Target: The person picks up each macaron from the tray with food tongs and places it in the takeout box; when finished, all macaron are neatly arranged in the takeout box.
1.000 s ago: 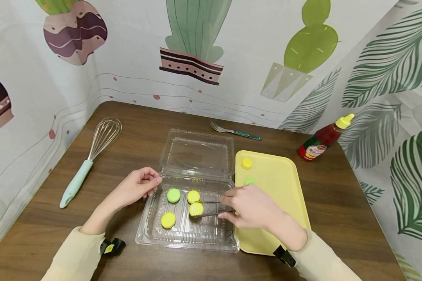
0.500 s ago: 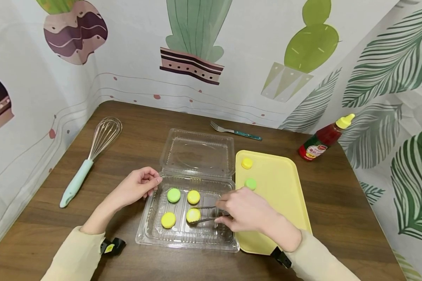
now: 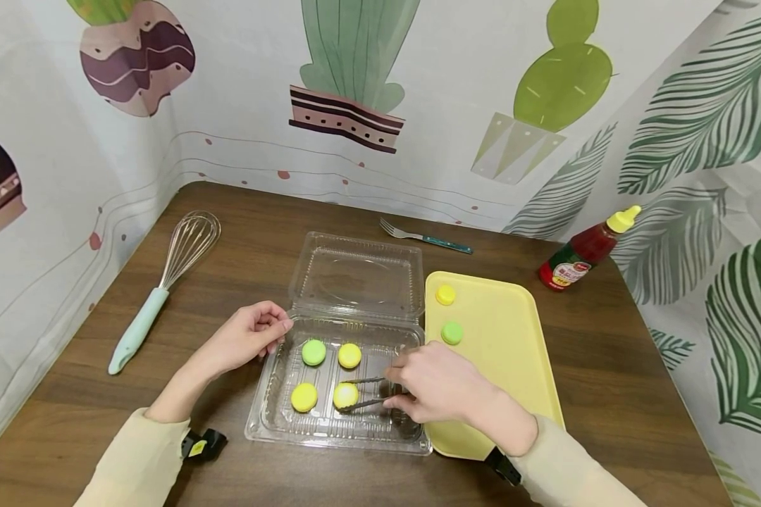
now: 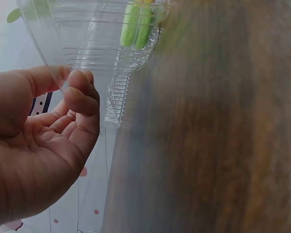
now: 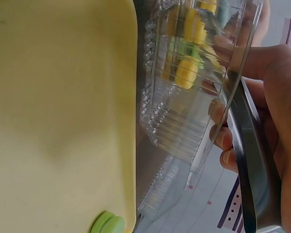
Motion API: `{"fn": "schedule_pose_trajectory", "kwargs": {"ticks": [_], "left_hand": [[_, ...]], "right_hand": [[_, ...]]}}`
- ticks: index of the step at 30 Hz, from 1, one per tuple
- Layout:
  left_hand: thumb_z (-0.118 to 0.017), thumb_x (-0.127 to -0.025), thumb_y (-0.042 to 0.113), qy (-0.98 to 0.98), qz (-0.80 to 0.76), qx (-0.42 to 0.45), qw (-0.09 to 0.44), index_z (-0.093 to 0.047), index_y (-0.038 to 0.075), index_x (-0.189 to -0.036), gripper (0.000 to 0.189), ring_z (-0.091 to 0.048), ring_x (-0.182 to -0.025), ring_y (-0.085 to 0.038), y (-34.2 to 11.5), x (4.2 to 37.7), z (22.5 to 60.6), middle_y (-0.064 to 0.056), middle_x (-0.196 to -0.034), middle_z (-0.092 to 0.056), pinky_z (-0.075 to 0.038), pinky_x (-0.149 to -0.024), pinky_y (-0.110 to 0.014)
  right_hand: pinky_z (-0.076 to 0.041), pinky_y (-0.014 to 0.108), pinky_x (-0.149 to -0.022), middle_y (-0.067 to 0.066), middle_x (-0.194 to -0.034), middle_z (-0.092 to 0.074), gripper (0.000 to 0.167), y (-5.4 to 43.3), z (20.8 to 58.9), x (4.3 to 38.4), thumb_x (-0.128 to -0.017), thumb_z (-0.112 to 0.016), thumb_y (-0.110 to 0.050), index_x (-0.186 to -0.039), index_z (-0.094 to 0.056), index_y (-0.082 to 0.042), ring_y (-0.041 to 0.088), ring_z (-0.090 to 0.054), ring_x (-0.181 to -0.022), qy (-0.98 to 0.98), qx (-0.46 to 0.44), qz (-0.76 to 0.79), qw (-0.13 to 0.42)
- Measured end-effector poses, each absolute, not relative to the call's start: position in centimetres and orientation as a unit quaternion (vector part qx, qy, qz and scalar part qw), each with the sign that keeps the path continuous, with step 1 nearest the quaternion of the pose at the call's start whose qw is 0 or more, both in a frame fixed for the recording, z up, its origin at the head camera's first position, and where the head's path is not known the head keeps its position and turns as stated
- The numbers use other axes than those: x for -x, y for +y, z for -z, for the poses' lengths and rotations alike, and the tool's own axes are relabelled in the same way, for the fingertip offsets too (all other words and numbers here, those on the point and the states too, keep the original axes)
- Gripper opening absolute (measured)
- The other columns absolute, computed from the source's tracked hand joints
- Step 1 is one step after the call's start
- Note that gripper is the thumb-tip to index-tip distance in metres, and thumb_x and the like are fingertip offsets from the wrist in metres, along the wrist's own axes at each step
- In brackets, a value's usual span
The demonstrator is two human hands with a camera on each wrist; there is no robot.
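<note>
My left hand pinches the left rim of a clear plastic clamshell box between thumb and finger; the left wrist view shows the fingertips on the edge. The box lies with its lid folded back. In my right hand are metal tongs, their tips on either side of a yellow macaron low in the box. Also in the box are a green macaron and two yellow ones, at back right and front left. Whether the tongs still squeeze the macaron, I cannot tell.
Right of the box, a yellow tray bears a yellow macaron and a green macaron. A whisk lies at left, a fork behind, and a red sauce bottle stands at back right.
My right hand has moved slightly left and toward me. The tongs brought the yellow macaron forward, away from the back yellow one, and their tips look slightly wider apart. My left hand stayed put.
</note>
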State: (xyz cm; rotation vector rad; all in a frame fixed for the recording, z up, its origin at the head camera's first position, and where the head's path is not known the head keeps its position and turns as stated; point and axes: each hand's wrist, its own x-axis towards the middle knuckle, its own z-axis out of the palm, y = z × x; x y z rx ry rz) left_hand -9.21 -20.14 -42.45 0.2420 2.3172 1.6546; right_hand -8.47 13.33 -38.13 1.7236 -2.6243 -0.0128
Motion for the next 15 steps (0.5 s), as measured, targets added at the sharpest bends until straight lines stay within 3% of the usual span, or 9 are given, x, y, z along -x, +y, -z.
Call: {"fn": "schedule_pose_trajectory", "kwargs": {"ticks": [8, 15], "left_hand": [[-0.061, -0.1, 0.013, 0.802, -0.574, -0.086, 0.141, -0.056, -0.006, -0.107, 0.021, -0.052, -0.057, -0.016, -20.13, 9.21, 42.45, -0.006, -0.07, -0.055, -0.046, -0.049, -0.028], [-0.062, -0.1, 0.013, 0.81, -0.564, -0.088, 0.137, -0.057, -0.006, -0.104, 0.02, -0.053, -0.057, -0.016, -20.21, 9.22, 42.6, -0.006, -0.069, -0.055, -0.047, -0.05, -0.028]], "right_hand": [[-0.051, 0.024, -0.059, -0.01, -0.076, -0.065, 0.029, 13.25, 38.32, 8.44, -0.088, -0.071, -0.045, -0.09, -0.072, -0.016, 0.004, -0.059, -0.064, -0.835, -0.55, 0.0, -0.001], [-0.048, 0.023, -0.055, -0.012, -0.071, -0.06, 0.03, 13.26, 38.35, 8.41, -0.087, -0.072, -0.047, -0.086, -0.07, -0.017, 0.004, -0.056, -0.062, -0.834, -0.551, -0.002, 0.006]]}}
